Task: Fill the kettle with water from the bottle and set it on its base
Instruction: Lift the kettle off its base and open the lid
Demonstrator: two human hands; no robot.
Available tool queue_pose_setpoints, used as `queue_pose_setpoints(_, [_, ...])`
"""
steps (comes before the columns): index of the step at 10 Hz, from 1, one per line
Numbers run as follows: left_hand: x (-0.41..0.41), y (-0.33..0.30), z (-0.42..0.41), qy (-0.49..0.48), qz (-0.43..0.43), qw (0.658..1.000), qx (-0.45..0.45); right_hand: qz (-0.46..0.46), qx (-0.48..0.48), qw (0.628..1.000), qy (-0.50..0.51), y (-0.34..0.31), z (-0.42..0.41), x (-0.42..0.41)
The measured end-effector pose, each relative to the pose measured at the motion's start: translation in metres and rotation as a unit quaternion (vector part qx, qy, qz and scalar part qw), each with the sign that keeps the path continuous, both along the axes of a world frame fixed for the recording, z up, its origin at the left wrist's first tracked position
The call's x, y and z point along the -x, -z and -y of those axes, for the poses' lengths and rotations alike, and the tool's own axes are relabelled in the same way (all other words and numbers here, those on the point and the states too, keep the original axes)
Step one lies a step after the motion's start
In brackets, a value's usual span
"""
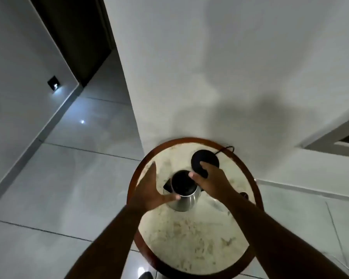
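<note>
A steel kettle (184, 200) with a black lid (181, 182) stands on the round marble-topped table (189, 234), its black spout pointing left. My right hand (212, 182) wraps the kettle's right side where the handle is hidden, thumb at the lid's edge. My left hand (149, 190) is spread beside the kettle's left side, with its thumb touching the steel body. The black round base (204, 158) lies just behind the kettle, partly under my right fingers, and its cord (226, 148) runs towards the wall. No bottle is in view.
The table has a raised brown wooden rim (132, 186) and stands against a white wall (230, 77). A small dark object (244, 194) sits at the rim's right side. Glossy tiled floor (69, 178) stretches to the left, with a dark doorway (77, 37) beyond.
</note>
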State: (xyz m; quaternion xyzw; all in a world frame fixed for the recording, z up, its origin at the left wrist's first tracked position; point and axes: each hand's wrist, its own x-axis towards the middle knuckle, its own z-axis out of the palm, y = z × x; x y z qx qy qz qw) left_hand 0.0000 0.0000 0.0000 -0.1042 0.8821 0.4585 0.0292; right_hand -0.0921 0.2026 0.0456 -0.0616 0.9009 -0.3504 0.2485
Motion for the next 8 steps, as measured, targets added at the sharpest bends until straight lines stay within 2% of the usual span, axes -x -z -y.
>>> queue_pose_setpoints(1, [0.002,0.045,-0.015,0.004,0.043,0.999,0.005,-0.015,-0.036,0.999,-0.034,0.042,0.007,0.004])
queue_pose_setpoints(2, [0.009,0.071,-0.028,0.001,0.045,0.999,-0.029,-0.068,-0.131,0.985,-0.092,0.069,0.012,0.007])
queue_pose_setpoints(3, [0.019,0.081,-0.031,0.014,0.044,0.997,-0.066,-0.103,-0.170,0.975,-0.099,0.082,0.016,0.010])
queue_pose_setpoints(5, [0.024,0.100,-0.029,0.002,0.035,0.995,-0.090,-0.110,-0.178,0.975,-0.081,0.088,0.021,0.010])
queue_pose_setpoints(6, [0.023,0.100,-0.027,0.003,0.037,0.995,-0.090,-0.088,-0.157,0.980,-0.088,0.083,0.021,0.015])
queue_pose_setpoints(7, [0.021,0.100,-0.026,0.001,0.049,0.995,-0.084,-0.002,-0.081,0.990,-0.115,0.070,0.017,0.026])
queue_pose_setpoints(8, [0.024,0.098,-0.025,0.016,0.052,0.994,-0.092,0.167,0.026,0.977,-0.129,0.051,0.004,0.047])
